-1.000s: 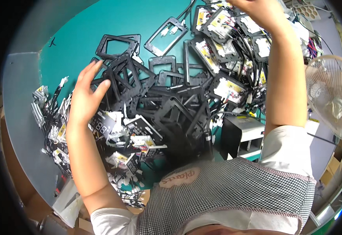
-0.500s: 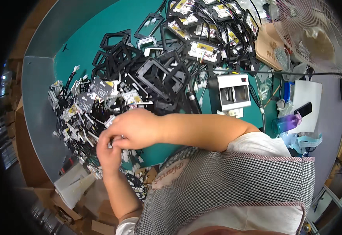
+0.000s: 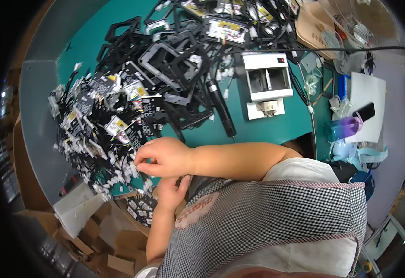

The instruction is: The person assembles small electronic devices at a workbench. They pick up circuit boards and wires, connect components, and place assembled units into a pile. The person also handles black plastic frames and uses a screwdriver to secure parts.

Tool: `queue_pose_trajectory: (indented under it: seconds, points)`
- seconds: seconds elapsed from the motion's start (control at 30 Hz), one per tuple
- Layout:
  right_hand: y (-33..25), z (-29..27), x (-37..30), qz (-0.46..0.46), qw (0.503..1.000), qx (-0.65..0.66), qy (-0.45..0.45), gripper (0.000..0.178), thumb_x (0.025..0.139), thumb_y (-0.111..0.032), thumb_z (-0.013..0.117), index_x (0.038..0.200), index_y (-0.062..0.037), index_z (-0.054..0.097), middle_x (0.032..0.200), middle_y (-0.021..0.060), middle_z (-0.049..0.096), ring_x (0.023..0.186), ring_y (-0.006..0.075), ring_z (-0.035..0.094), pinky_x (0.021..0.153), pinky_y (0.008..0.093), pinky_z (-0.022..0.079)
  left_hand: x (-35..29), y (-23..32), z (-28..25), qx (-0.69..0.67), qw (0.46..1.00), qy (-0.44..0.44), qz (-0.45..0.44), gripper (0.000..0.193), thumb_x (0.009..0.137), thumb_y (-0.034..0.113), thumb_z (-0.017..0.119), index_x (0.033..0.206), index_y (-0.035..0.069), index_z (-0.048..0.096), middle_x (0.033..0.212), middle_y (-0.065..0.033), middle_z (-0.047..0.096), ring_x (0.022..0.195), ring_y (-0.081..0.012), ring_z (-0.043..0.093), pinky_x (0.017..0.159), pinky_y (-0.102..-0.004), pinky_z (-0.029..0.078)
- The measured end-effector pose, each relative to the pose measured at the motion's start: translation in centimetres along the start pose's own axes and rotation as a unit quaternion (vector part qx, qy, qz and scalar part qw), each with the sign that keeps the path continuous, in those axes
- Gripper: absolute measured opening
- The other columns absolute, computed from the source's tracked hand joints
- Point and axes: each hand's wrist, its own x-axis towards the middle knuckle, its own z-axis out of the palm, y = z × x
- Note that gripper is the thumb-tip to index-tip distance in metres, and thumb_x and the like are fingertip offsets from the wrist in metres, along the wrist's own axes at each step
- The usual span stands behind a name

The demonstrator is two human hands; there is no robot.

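My right hand (image 3: 164,157) is at the near edge of a pile of wired circuit boards (image 3: 89,120), its thumb and fingers curled together. Small white connectors (image 3: 129,170) lie at its fingertips; whatever it pinches is too small to make out. Just below it, against the apron, is my left hand (image 3: 169,194), thumb pointing up; its fingers are mostly hidden by the right hand. Display boards (image 3: 142,111) with black faces and white-plugged cables lie in the heap. Black plastic frames (image 3: 165,65) are stacked behind them.
A black cylindrical tool (image 3: 222,109) lies on the green mat, left of a white tabletop device (image 3: 267,76). Assembled units (image 3: 227,31) with cables sit at the back. To the right are a purple-blue bottle (image 3: 344,129), a phone (image 3: 364,111) and a fan (image 3: 369,23).
Both hands have come away from the middle of the board pile toward my body, and the left hand has slipped below the right. The whole view has shifted, with the bench appearing higher.
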Motion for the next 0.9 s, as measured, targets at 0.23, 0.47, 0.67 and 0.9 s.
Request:
queue_pose_trajectory:
  seconds: [0.23,0.47,0.67,0.9]
  points:
    - [4.0,-2.3,-2.9,0.022,0.999,-0.008,0.04,0.015,0.077,-0.024,0.062,0.08,-0.0095,0.064,0.073,0.0053,0.063,0.065,0.0235,0.062,0.057,0.036,0.048,1.0,-3.3,3.9,-0.025,0.998,0.024,-0.045,0.015,0.078,0.006,0.063,0.092,0.002,0.065,0.089,-0.0163,0.065,0.084,-0.0301,0.063,0.073,-0.0372,0.048]
    - [6.8,-3.6,-6.6,-0.042,0.998,-0.004,-0.041,0.014,0.077,-0.024,0.063,0.08,-0.0098,0.062,0.075,0.005,0.062,0.062,0.0228,0.06,0.054,0.0344,0.047,2.7,-4.9,7.6,-0.013,0.984,0.142,0.103,0.019,0.079,0.014,0.061,0.092,0.001,0.064,0.079,-0.0129,0.063,0.073,-0.0298,0.061,0.065,-0.0343,0.049]
    - [6.8,-3.9,-13.4,0.023,0.937,0.012,-0.348,0.018,0.082,-0.024,0.062,0.073,-0.0089,0.059,0.069,0.005,0.06,0.059,0.0252,0.056,0.053,0.0352,0.045,-0.8,-7.9,10.7,-0.015,0.973,0.155,0.169,0.012,0.072,0.009,0.062,0.081,0.002,0.065,0.067,-0.0091,0.06,0.057,-0.0243,0.057,0.051,-0.0331,0.045]
    - [13.4,-1.0,-25.0,0.169,0.843,-0.218,-0.462,0.026,0.088,-0.033,0.049,0.09,-0.0097,0.062,0.088,0.0122,0.064,0.085,0.0325,0.06,0.073,0.045,0.047,-8.7,-11.8,16.3,0.029,0.952,0.196,0.232,0.01,0.079,0.009,0.061,0.081,0.0,0.064,0.065,-0.0113,0.058,0.053,-0.0253,0.055,0.051,-0.0333,0.044]
